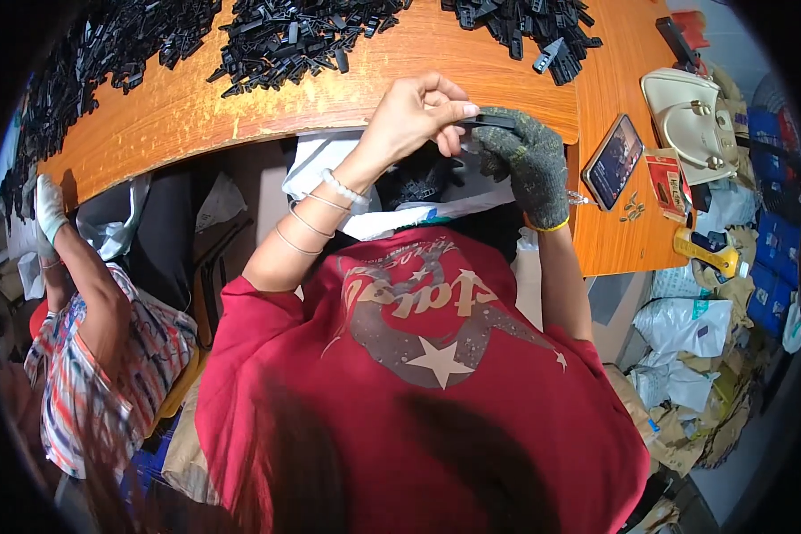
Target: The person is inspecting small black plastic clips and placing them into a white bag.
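In the head view, here's the left hand point(423, 116), bare and braceleted, thumb and fingers pinching the near end of a slim black plastic piece point(497, 122). Across from it, the right hand point(527, 160), in a dark grey knit glove with a yellow cuff edge, has its fingers curled around the other end. So the piece sits between the two hands, just off the table's front edge, above an open white plastic bag point(307, 173) in the lap with dark parts inside.

Over on the wooden table point(329, 102), it's heaps of black parts: one pile point(303, 40) ahead to the left, another pile point(534, 31) ahead to the right. Right of the glove lies a smartphone point(616, 162), screen lit, a red packet point(669, 184) near it and a cream handbag point(685, 125) beyond. Far left, a co-worker's white-gloved hand point(50, 203) is at the table edge.
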The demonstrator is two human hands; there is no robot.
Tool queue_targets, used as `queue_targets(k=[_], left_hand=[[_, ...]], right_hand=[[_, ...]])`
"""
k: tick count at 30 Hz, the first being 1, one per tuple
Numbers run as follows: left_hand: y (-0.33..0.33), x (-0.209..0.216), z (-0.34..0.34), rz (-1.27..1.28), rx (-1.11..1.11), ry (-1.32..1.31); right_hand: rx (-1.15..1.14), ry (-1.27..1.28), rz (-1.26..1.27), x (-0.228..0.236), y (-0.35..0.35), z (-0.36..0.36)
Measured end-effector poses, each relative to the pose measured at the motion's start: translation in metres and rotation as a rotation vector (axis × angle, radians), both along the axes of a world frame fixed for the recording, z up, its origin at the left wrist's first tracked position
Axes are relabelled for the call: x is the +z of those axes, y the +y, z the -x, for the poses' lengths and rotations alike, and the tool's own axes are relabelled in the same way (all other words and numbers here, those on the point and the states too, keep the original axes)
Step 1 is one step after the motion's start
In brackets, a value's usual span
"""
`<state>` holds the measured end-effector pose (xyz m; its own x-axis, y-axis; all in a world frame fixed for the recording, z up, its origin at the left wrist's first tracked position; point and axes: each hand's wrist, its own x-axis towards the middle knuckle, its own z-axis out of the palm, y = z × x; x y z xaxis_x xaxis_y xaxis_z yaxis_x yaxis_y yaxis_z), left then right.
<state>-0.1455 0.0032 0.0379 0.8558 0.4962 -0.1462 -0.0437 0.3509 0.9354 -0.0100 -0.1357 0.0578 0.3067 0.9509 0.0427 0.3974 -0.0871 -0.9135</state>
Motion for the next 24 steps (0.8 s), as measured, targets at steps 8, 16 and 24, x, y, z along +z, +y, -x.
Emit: queue_targets(k=[8, 16, 24], left_hand=[[-0.001, -0.002, -0.007, -0.21, 0.004, 0.117], [0.032, -0.025, -0.078, -1.171, 0.24, -0.06], [0.046, -0.035, -0.128, -1.888, 0.044, 0.145]], right_hand=[[-0.173, 0.33, 0.141, 0.008, 0.0, 0.007], [-0.111, 0.305, 0.055, -0.002, -0.02, 0.003], [-0.047, -0.112, 0.056, -0.015, -0.034, -0.005]])
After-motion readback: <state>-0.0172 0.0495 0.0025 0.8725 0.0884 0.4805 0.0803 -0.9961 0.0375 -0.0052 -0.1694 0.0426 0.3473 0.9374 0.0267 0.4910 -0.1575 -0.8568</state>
